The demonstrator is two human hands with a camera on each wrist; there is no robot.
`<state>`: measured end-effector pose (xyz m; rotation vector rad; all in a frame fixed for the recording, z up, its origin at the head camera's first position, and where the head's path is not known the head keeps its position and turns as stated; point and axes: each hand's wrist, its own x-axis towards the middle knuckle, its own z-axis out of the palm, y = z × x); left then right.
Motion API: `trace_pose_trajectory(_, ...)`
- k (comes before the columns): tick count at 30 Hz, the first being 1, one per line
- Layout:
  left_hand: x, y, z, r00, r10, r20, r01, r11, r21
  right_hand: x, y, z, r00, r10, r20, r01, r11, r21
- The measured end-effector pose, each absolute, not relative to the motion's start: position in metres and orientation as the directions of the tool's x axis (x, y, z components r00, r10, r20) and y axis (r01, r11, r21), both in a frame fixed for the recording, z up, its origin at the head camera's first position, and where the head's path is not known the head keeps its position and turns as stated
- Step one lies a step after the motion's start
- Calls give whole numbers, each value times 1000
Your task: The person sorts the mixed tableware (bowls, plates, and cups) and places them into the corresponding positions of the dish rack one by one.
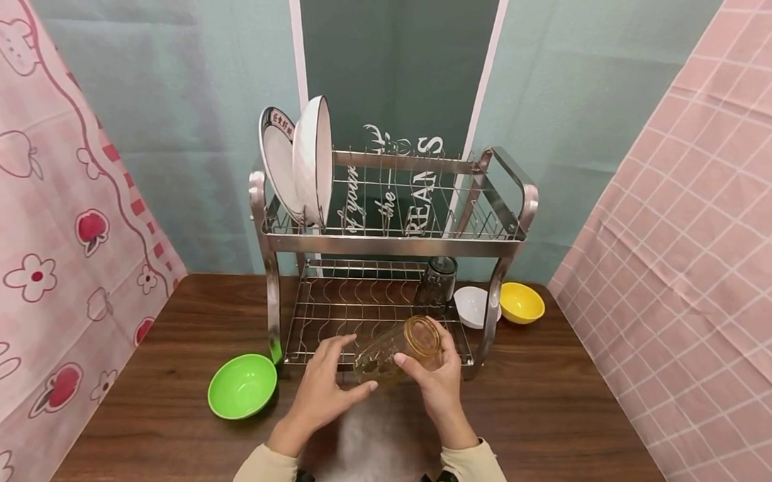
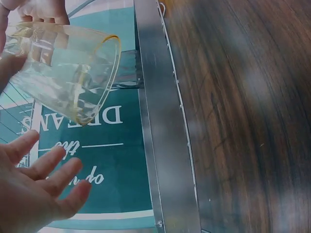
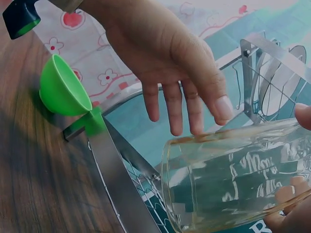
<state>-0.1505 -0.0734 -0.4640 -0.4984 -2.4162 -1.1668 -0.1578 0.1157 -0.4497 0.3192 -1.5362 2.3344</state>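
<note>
A clear amber-tinted drinking glass is tilted on its side in front of the dish rack's lower tier. My right hand grips it near its right end, thumb on the near side and fingers behind. Lettering shows on the glass wall in the right wrist view. My left hand is beside the glass's other end, fingers spread and nothing held. In the left wrist view, that hand has its fingers apart below the glass's yellow-edged rim.
The two-tier metal dish rack holds a plate and a white bowl upright on top. A dark glass stands on the lower tier. A green bowl sits left; white and yellow bowls sit right.
</note>
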Motion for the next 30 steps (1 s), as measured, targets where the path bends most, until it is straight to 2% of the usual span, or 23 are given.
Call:
trace_pose_trajectory(3,-153,-75,-467,-828,89,554,480,622,618,-159,115,-449,-922,164,349,-385,-339,-858)
trace_pose_trajectory(10,-165,-87,-469,-746,-132,653,410,682,606,-167,115,-450,-908,225,352,-403,-245,-882)
trace_pose_trajectory(14,-173,-98,-469,-686,-192,701,409,696,590,-173,117,-451,-899,244,363,-416,-219,-883)
trace_pose_trajectory(19,-178,-107,-469,-650,-269,710,388,686,615,-177,119,-452,-897,260,357,-413,-207,-887)
trace_pose_trajectory(24,-184,-112,-471,-652,-348,674,347,653,673,-182,120,-451,-894,271,357,-415,-199,-888)
trace_pose_trajectory(30,-190,-122,-470,-730,-396,557,256,597,760,-186,121,-450,-892,273,360,-411,-159,-898)
